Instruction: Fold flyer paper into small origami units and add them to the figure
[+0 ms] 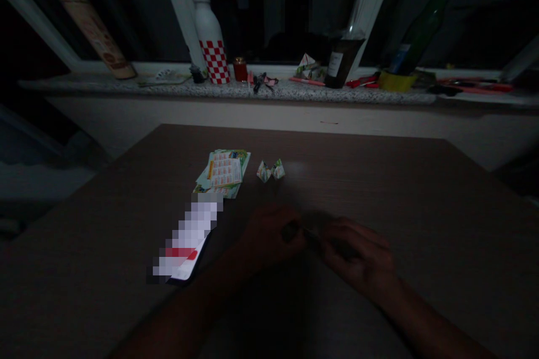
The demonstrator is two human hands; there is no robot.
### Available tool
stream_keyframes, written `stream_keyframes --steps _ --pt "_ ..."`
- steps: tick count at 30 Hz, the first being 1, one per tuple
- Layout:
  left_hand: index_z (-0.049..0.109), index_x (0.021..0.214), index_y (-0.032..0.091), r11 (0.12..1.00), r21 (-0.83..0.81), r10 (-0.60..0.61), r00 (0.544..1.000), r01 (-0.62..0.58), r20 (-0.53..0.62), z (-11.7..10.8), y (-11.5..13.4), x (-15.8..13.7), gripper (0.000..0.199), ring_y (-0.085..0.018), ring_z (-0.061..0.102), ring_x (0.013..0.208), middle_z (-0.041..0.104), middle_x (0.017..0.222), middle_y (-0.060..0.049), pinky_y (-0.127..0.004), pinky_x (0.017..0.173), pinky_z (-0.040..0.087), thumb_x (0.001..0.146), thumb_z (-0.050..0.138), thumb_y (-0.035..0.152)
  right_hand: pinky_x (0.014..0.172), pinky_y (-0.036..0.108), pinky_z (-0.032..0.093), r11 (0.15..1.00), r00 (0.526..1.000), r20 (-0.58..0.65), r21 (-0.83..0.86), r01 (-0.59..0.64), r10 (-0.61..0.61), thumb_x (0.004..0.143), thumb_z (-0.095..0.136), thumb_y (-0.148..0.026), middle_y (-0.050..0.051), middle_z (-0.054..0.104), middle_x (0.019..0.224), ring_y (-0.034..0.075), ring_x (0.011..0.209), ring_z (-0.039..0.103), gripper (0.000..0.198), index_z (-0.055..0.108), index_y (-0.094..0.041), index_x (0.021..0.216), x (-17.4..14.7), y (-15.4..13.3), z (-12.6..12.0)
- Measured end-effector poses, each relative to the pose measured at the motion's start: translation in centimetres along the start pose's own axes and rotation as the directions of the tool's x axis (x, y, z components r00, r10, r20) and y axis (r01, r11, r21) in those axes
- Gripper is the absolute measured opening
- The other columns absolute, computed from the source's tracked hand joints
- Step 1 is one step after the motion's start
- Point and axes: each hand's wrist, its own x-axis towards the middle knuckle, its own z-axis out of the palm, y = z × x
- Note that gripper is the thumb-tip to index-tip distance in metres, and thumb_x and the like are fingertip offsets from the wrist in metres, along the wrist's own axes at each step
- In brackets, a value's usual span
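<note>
In dim light my left hand point(275, 238) and my right hand point(360, 255) are close together over the table, both with bent, closed fingers. Between their fingertips is a small dark piece point(311, 234), possibly folded paper; the shadow hides its kind. Just beyond them lies a folded paper shape point(270, 170) with two pointed, printed halves. To its left is a loose stack of printed cards or leaflets point(225, 171). A phone point(187, 241) with a lit, blurred screen lies left of my left hand.
The brown table point(400, 179) ends short of a granite windowsill point(168, 88). On the sill are a checkered bottle point(214, 47), a tan tube point(95, 33), a small red jar point(240, 69), a dark pouch point(340, 66), another folded paper point(308, 65) and a green bottle point(421, 31).
</note>
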Motion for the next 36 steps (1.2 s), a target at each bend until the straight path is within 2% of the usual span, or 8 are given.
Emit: stream_keyframes --steps 6,9,12,16,20,24,32,36 --pt "0.059 0.079 0.018 0.981 -0.111 -0.158 0.987 0.162 0.039 -0.8 0.0 0.1 0.007 -0.015 0.059 0.071 0.064 0.077 -0.001 -0.027 0.069 0.045 0.072 0.059 0.018 0.057 0.025 0.049 0.993 0.992 -0.050 -0.005 -0.118 0.118 0.076 0.062 -0.007 0.001 0.065 0.071 0.014 0.064 0.063 0.012 0.060 -0.019 0.079 -0.1 0.4 -0.7" --pt "0.061 0.095 0.018 0.960 -0.209 -0.162 0.980 0.184 0.118 -0.7 0.5 0.2 0.022 -0.017 0.061 0.079 0.066 0.088 -0.003 -0.029 0.073 0.045 0.074 0.065 0.023 0.056 0.024 0.048 0.987 0.987 0.013 0.012 -0.160 0.160 0.077 0.061 -0.010 0.001 0.065 0.070 0.014 0.062 0.063 0.009 0.060 -0.019 0.078 -0.1 0.7 -0.7" --pt "0.066 0.090 0.019 0.922 -0.323 -0.154 0.968 0.213 0.197 -0.1 0.8 0.2 0.012 -0.016 0.062 0.077 0.068 0.083 -0.002 -0.027 0.071 0.045 0.081 0.060 0.023 0.061 0.025 0.051 0.975 0.974 0.060 0.039 -0.220 0.218 0.079 0.062 -0.014 0.002 0.068 0.076 0.015 0.069 0.065 0.006 0.062 -0.019 0.082 -0.2 0.9 -0.6" --pt "0.066 0.086 0.019 0.750 -0.538 -0.392 0.914 0.384 0.104 0.6 0.5 0.1 0.009 -0.015 0.063 0.076 0.068 0.081 -0.001 -0.026 0.069 0.047 0.082 0.060 0.025 0.071 0.027 0.054 0.939 0.941 0.006 0.070 -0.338 0.339 0.077 0.068 -0.022 0.003 0.071 0.085 0.017 0.077 0.067 0.017 0.065 -0.020 0.093 -0.3 1.3 -0.4" --pt "0.063 0.082 0.017 0.596 -0.684 -0.513 0.855 0.420 0.077 1.0 0.5 0.1 0.009 -0.014 0.061 0.072 0.066 0.076 0.000 -0.024 0.066 0.047 0.077 0.065 0.024 0.066 0.025 0.055 0.907 0.910 -0.047 0.124 -0.403 0.412 0.078 0.066 -0.022 0.002 0.073 0.076 0.016 0.068 0.068 0.004 0.068 -0.020 0.081 -0.3 1.4 -0.5" --pt "0.063 0.080 0.016 0.593 -0.685 -0.500 0.861 0.423 0.098 1.3 0.8 -0.1 0.009 -0.013 0.059 0.071 0.064 0.075 0.000 -0.023 0.065 0.046 0.076 0.066 0.024 0.064 0.025 0.055 0.886 0.887 -0.087 0.158 -0.436 0.452 0.077 0.067 -0.022 0.002 0.073 0.072 0.016 0.065 0.068 0.003 0.069 -0.020 0.076 -0.4 1.5 -0.5" --pt "0.062 0.081 0.017 0.600 -0.670 -0.505 0.856 0.437 0.106 1.4 0.8 -0.4 0.012 -0.014 0.059 0.073 0.063 0.077 -0.001 -0.025 0.067 0.047 0.077 0.065 0.027 0.063 0.026 0.055 0.907 0.919 -0.027 0.169 -0.385 0.394 0.077 0.065 -0.022 0.003 0.073 0.075 0.017 0.068 0.068 0.005 0.068 -0.019 0.080 -0.5 1.4 -0.7" --pt "0.060 0.080 0.016 0.595 -0.665 -0.510 0.852 0.451 0.122 1.3 1.0 -0.3 0.013 -0.014 0.058 0.071 0.062 0.075 -0.001 -0.024 0.065 0.046 0.077 0.065 0.027 0.061 0.026 0.055 0.913 0.913 -0.082 0.124 -0.388 0.400 0.075 0.068 -0.023 0.002 0.072 0.071 0.017 0.064 0.067 0.004 0.066 -0.020 0.075 -0.5 1.3 -0.3"
